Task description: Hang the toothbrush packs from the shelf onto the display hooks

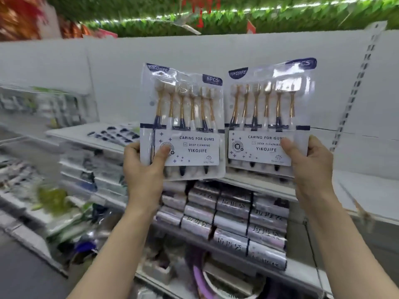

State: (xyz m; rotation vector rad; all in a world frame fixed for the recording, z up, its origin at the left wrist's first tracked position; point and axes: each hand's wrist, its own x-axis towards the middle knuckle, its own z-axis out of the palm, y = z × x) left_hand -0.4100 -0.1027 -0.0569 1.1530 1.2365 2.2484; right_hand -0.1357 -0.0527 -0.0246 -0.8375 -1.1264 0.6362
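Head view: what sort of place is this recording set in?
Most likely a retail shop aisle. The left hand and right hand each hold up a sealed six-piece toothbrush pack before a white shelving back panel with a slotted upright; stacked packaged goods fill the lower shelf.

1. The left toothbrush pack (181, 121) is a clear plastic pouch with six gold-necked brushes standing heads-up in a row, a navy "6PCS" tab at its top corner and a white card reading "CARING FOR GUMS, DEEP CLEANING, YIKOJIFE". It is held upright, tilted slightly, in front of the white back panel.
2. The right toothbrush pack (267, 117) looks the same and is upright just beside it, edges nearly touching.
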